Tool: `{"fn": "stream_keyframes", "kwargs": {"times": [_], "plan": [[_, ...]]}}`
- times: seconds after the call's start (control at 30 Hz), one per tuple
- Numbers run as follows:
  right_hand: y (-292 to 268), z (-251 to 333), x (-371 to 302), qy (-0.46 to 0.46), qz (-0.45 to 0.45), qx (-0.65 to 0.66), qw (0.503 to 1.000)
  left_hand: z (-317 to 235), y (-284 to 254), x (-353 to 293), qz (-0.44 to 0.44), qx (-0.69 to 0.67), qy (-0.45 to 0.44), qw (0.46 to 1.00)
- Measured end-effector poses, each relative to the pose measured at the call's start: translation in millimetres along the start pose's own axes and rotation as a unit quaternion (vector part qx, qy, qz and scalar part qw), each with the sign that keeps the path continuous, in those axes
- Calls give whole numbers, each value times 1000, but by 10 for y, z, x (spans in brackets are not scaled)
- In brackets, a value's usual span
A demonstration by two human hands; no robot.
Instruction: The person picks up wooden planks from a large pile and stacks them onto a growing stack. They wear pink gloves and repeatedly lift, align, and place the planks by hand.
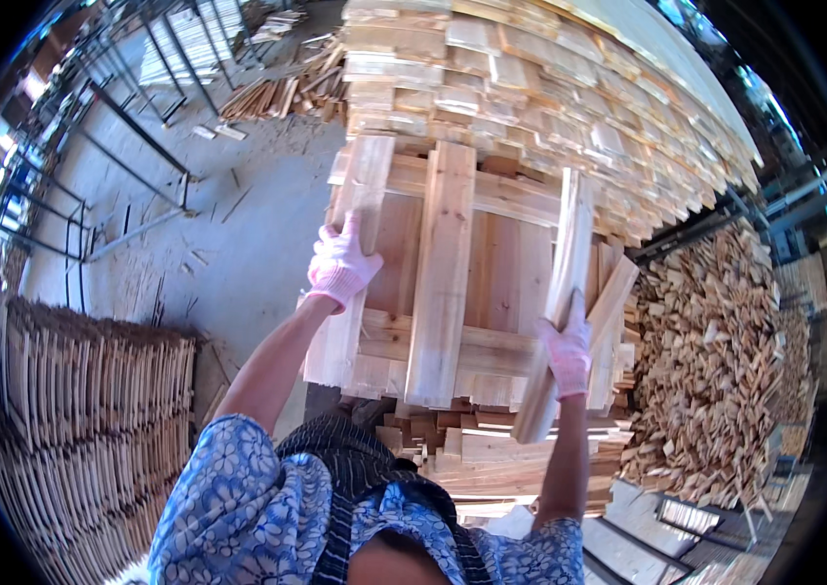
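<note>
My left hand [343,261], in a pale pink glove, grips a wooden board [369,174] at the left of a board stack, its fingers and thumb over the top face. Closed around a narrower wooden board [570,239] is my gloved right hand [568,346]; that board slants, its near end reaching past the stack. Between the hands a wide plank [445,258] lies lengthwise over two crosswise boards [521,202]. Beneath these are more flat boards [506,273]. A short loose piece [614,292] lies askew just right of my right hand.
A tall stack of layered boards [531,88] rises beyond the hands. Right of it is a large heap of short wood pieces [711,361]. Upright bundled slats [101,409] stand at left. Metal frames [131,166] and scattered scraps [287,93] are on the concrete floor [267,195].
</note>
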State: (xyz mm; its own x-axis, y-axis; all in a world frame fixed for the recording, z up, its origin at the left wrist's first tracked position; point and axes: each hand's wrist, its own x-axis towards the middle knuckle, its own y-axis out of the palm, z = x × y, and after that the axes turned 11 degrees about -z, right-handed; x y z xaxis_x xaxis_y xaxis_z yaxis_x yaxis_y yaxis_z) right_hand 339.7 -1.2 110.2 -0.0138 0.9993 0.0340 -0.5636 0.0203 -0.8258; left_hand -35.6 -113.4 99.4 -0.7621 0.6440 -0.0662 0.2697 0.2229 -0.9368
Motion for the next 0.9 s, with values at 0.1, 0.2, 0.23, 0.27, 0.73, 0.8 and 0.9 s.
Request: {"fn": "stream_keyframes", "kwargs": {"times": [0.1, 0.2, 0.23, 0.27, 0.73, 0.8, 0.9], "plan": [[520, 241, 53, -30, 23, -80, 996, -202, -38, -44, 25, 9, -16, 1000], [866, 915, -156, 5, 49, -197, 979, -21, -117, -46, 28, 20, -39, 999], [912, 863, -152, -16, 62, -157, 986, 30, -125, -45, 24, 20, -48, 998], [927, 693, -72, -35, 72, -118, 990, 69, -118, -42, 27, 10, -47, 998], [1600, 1002, 12, -52, 85, 114, 988, 510, 352, 289, 38, -119, -78, 989], [1701, 1326, -117, -65, 84, 99, 989, 560, 321, 334, 53, -117, -79, 988], [1600, 1413, -146, -36, 125, 125, 984, 660, 261, 373, 80, -121, -81, 986]]}}
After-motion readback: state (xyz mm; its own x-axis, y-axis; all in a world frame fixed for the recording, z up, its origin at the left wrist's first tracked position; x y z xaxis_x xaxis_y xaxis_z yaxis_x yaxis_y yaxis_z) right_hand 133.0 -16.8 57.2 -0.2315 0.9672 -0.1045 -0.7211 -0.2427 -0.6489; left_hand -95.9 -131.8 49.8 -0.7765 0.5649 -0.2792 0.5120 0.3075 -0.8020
